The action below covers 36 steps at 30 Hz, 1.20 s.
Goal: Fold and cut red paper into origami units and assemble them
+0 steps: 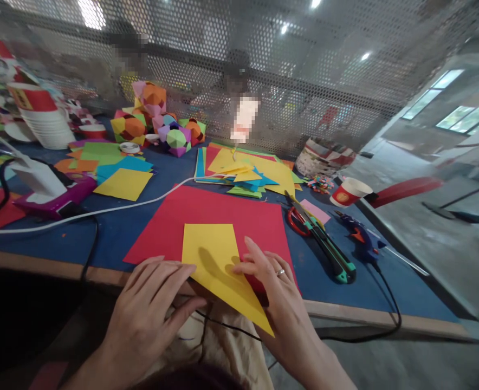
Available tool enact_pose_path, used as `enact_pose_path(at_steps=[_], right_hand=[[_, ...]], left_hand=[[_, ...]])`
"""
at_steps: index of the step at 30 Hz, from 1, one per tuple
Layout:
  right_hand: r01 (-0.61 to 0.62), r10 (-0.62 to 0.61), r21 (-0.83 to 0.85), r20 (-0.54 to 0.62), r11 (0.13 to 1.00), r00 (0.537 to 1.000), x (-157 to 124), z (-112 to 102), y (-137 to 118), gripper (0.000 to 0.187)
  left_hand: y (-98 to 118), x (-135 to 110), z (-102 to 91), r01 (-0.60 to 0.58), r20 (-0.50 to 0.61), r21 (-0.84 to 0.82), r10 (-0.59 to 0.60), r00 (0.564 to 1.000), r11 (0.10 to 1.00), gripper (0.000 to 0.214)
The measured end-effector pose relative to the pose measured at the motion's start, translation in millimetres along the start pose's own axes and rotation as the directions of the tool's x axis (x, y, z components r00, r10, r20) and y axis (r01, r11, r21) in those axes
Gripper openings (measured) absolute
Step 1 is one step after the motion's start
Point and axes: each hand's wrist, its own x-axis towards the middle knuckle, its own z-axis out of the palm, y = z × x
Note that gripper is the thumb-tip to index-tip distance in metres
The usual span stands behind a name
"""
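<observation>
A yellow sheet of paper (215, 254) lies on a large red sheet (207, 214) at the near edge of the blue table (113, 230). Its near corner sticks out past the table edge in a point. My left hand (150, 303) rests at the sheet's left lower edge, fingers stretched out and flat on it. My right hand (272, 281), with a ring on one finger, presses the sheet's right side with spread fingers.
Scissors and a green-handled knife (321, 238) and a blue glue gun (359, 241) lie to the right, near a red paper cup (349, 192). Loose coloured sheets (247, 173), folded paper balls (158, 122), stacked cups (44, 116) and a white cable (101, 211) fill the back and left.
</observation>
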Motion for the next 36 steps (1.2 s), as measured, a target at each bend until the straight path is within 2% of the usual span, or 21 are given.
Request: enact_pose_path(at_steps=[3, 6, 12, 14, 18, 23, 29, 36], right_hand=[[-0.020, 0.019, 0.018, 0.033, 1.000, 0.999, 2.5, -4.1, 3.4, 0.082], [-0.040, 0.040, 0.024, 0.026, 0.999, 0.999, 5.9, -4.7, 5.5, 0.080], [-0.120, 0.120, 0.003, -0.070, 0.993, 0.990, 14.3, 1.6, 7.3, 0.072], [-0.174, 0.173, -0.016, -0.065, 0.985, 0.983, 17.1, 2.1, 6.8, 0.065], [-0.313, 0.311, -0.039, -0.061, 0.949, 0.949, 22.9, 1.7, 5.2, 0.052], [-0.436, 0.435, -0.025, -0.026, 0.900, 0.900, 35.1, 5.1, 4.0, 0.052], [-0.445, 0.438, -0.085, -0.086, 0.892, 0.895, 43.8, 14.8, 5.3, 0.053], [-0.415, 0.396, -0.178, -0.131, 0.892, 0.909, 42.5, 21.9, 5.1, 0.050]], left_hand=[[-1.1, 4.0, 1.4, 0.051, -0.005, -0.033, -0.051, 0.999, 0.998, 0.026], [-2.3, 10.0, 3.7, 0.083, 0.004, -0.083, -0.083, 0.997, 0.993, 0.012], [-4.0, 15.0, 4.9, 0.148, 0.014, -0.152, -0.147, 0.989, 0.977, 0.008], [-4.6, 15.2, 3.9, 0.171, 0.023, -0.169, -0.169, 0.985, 0.971, 0.006], [-4.9, 16.6, 3.4, 0.207, 0.012, -0.155, -0.207, 0.978, 0.966, 0.006], [-3.8, 18.2, 9.1, 0.285, -0.015, -0.092, -0.287, 0.958, 0.954, 0.009], [-4.3, 17.6, 14.0, 0.338, -0.037, -0.010, -0.338, 0.940, 0.941, 0.015], [-6.2, 16.3, 11.9, 0.355, 0.007, -0.044, -0.355, 0.935, 0.934, 0.015]])
